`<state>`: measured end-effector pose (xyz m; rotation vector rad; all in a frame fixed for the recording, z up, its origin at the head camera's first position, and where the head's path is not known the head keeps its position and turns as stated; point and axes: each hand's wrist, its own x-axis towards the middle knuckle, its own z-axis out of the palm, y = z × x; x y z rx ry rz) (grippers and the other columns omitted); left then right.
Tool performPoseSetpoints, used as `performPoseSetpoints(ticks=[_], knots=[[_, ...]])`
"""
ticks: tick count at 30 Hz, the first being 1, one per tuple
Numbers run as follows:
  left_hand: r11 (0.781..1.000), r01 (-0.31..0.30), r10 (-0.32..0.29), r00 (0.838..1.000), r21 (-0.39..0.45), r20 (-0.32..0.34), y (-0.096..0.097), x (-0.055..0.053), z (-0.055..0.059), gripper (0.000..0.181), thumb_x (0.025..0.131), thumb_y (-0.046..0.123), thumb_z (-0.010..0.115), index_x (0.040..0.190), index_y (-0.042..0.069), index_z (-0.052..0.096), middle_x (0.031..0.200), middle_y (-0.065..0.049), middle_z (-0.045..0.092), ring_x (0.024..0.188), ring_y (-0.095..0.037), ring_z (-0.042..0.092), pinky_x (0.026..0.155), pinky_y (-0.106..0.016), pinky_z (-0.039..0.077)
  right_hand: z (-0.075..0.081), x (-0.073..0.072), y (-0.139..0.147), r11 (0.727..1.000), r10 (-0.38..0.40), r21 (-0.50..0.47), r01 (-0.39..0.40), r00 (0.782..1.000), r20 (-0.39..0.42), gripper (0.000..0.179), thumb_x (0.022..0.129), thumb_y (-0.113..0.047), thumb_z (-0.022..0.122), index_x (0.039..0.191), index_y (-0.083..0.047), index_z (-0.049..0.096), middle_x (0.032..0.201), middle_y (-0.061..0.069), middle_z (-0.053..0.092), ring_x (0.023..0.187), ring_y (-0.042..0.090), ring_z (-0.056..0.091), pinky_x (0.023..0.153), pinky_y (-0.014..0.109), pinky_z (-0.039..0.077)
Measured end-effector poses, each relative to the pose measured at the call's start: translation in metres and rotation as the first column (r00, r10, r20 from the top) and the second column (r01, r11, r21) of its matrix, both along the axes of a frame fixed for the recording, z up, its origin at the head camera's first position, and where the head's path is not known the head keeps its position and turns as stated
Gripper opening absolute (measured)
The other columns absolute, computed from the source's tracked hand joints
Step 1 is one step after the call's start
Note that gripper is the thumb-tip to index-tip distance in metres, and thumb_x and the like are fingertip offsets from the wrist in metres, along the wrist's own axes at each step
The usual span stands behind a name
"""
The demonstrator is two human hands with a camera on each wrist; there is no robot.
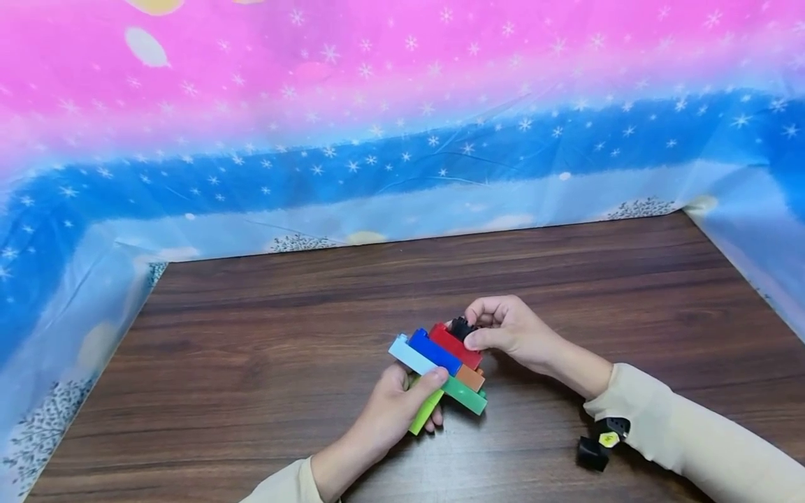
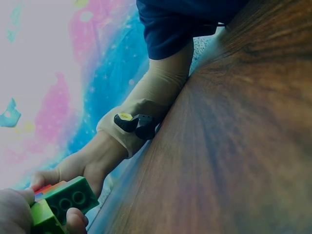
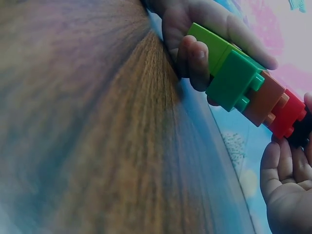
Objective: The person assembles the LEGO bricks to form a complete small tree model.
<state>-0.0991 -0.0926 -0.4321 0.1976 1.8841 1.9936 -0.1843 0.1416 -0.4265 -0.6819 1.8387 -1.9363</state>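
A stack of toy building bricks is held above the table. It runs from a lime brick (image 1: 425, 413) through green (image 1: 465, 396), light blue (image 1: 410, 354), orange (image 1: 471, 378), blue (image 1: 432, 349) and red (image 1: 454, 345) bricks to a black brick (image 1: 462, 327) at the far end. My left hand (image 1: 395, 399) grips the lime end, thumb across the light blue and green bricks. With thumb and fingers, my right hand (image 1: 517, 334) pinches the black brick against the red one. Studs on the green brick (image 3: 234, 82) face the right wrist camera; its hollow underside shows in the left wrist view.
Beneath the hands is a dark wood-grain table (image 1: 264, 335). A pink and blue snowflake-patterned cloth (image 1: 352, 154) hangs behind it and along both sides. A small black camera device (image 1: 594, 453) is strapped at the right sleeve's cuff.
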Motion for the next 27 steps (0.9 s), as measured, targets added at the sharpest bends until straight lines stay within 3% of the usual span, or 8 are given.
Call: performPoseSetpoints(ticks=[7,13,16,19,22,24,27], knots=[[1.000,0.002,-0.002,0.999,-0.019,-0.033,0.003,0.001,0.000,0.040,0.106,0.025,0.065,0.128,-0.009,0.058,0.070,-0.008,0.064,0.057,-0.013,0.062,0.052,-0.022,0.053,0.005,0.003,0.006,1.000,-0.013,0.027,0.014,0.998,-0.059,0.018,0.089,-0.003,0.081,0.097,-0.002,0.065,0.096,0.007,0.076,0.085,0.017,0.070,0.074,0.029,0.062],[0.999,0.051,-0.051,0.999,0.017,-0.019,0.000,-0.002,-0.001,0.042,0.110,0.028,0.057,0.128,-0.010,0.055,0.068,-0.006,0.065,0.057,-0.011,0.063,0.053,-0.022,0.055,0.010,0.002,0.004,0.998,-0.003,0.061,0.006,0.999,-0.049,0.021,0.092,-0.003,0.078,0.100,0.002,0.060,0.101,0.008,0.076,0.088,0.018,0.070,0.075,0.028,0.061],[0.996,0.058,-0.058,0.998,0.066,-0.003,-0.006,-0.004,0.001,0.046,0.113,0.033,0.048,0.126,-0.011,0.055,0.069,-0.005,0.065,0.057,-0.011,0.063,0.055,-0.023,0.056,0.012,0.002,0.001,0.999,0.010,0.041,-0.010,1.000,0.001,0.031,0.094,-0.007,0.076,0.113,0.002,0.054,0.111,0.013,0.073,0.093,0.022,0.070,0.079,0.030,0.062],[0.990,0.056,-0.059,0.998,0.129,0.018,-0.010,-0.004,0.003,0.058,0.115,0.043,0.035,0.127,-0.010,0.054,0.075,-0.005,0.066,0.060,-0.012,0.063,0.059,-0.025,0.057,0.009,0.007,0.003,0.998,0.055,0.027,-0.057,0.996,0.068,0.055,0.098,-0.022,0.077,0.136,0.004,0.046,0.126,0.019,0.066,0.097,0.024,0.069,0.083,0.033,0.061],[0.984,0.075,-0.082,0.996,0.164,0.037,-0.011,-0.002,0.005,0.071,0.114,0.055,0.021,0.142,-0.005,0.046,0.089,-0.007,0.064,0.074,-0.016,0.063,0.065,-0.028,0.057,0.003,0.016,0.012,0.991,0.128,0.031,-0.133,0.984,0.126,0.074,0.100,-0.032,0.075,0.148,0.010,0.038,0.130,0.021,0.061,0.094,0.024,0.070,0.084,0.036,0.062],[0.981,0.102,-0.110,0.993,0.164,0.038,-0.011,-0.001,0.006,0.076,0.112,0.061,0.015,0.150,-0.001,0.037,0.101,-0.011,0.061,0.087,-0.019,0.062,0.069,-0.029,0.056,-0.001,0.020,0.018,0.986,0.153,0.039,-0.160,0.979,0.135,0.072,0.100,-0.028,0.075,0.146,0.015,0.041,0.128,0.020,0.062,0.093,0.023,0.071,0.083,0.036,0.063],[0.973,0.164,-0.168,0.986,0.161,0.008,-0.010,-0.003,0.008,0.075,0.112,0.058,0.017,0.155,-0.002,0.029,0.119,-0.014,0.055,0.104,-0.023,0.057,0.076,-0.033,0.056,-0.001,0.022,0.026,0.990,0.120,0.061,-0.125,0.989,0.086,0.059,0.096,-0.015,0.078,0.136,0.017,0.051,0.117,0.014,0.068,0.093,0.017,0.070,0.082,0.032,0.062]])
